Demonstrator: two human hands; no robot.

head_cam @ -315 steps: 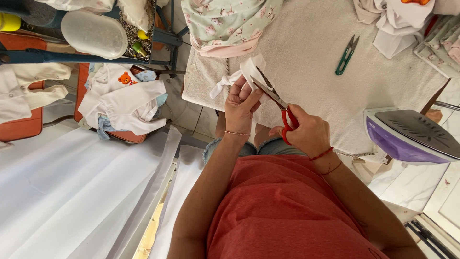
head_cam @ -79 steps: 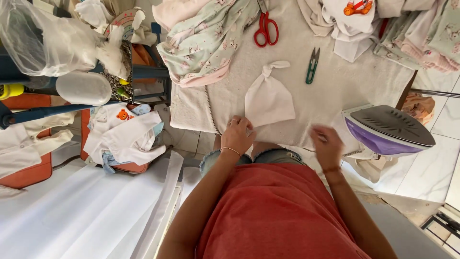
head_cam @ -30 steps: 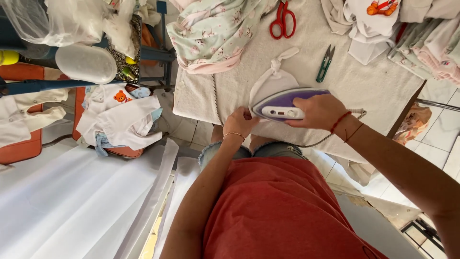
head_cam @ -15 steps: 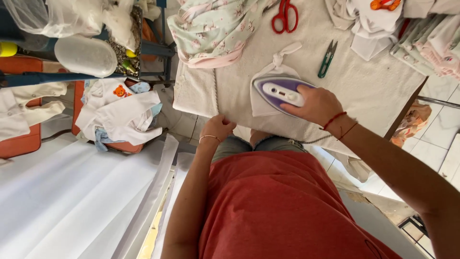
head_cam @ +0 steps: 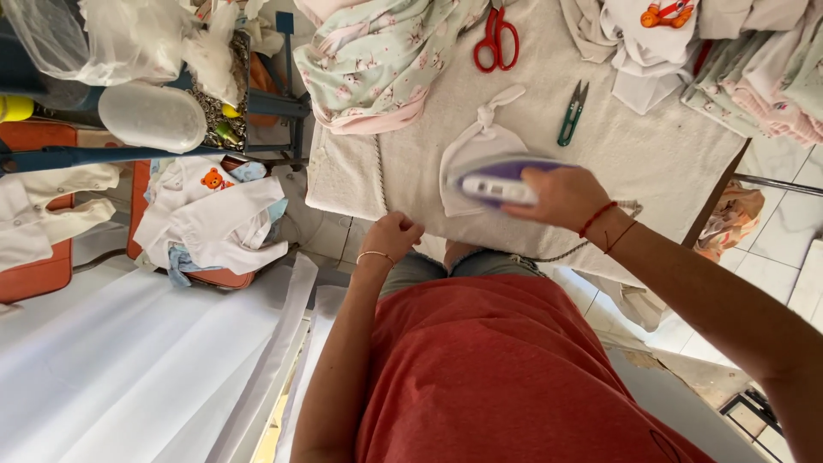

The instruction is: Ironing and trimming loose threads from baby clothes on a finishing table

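Observation:
My right hand (head_cam: pixel 564 197) grips the handle of a purple and white iron (head_cam: pixel 497 182), which presses flat on a small white baby hat (head_cam: pixel 477 146) with a knotted top. The hat lies on a padded ironing surface covered in white towel (head_cam: pixel 634 154). At the near edge of that surface rests my left hand (head_cam: pixel 391 237), fingers curled, a thin bangle on the wrist, nothing visible in it.
Red-handled scissors (head_cam: pixel 495 36) and green thread snips (head_cam: pixel 573 113) lie beyond the hat. A floral baby garment (head_cam: pixel 377 60) is heaped at the far left of the surface, more folded clothes (head_cam: pixel 754 69) at the far right. A chair with white garments (head_cam: pixel 214 227) stands left.
The iron has slid a little over the hat, blurred with motion. My left hand stays curled at the near edge of the towel.

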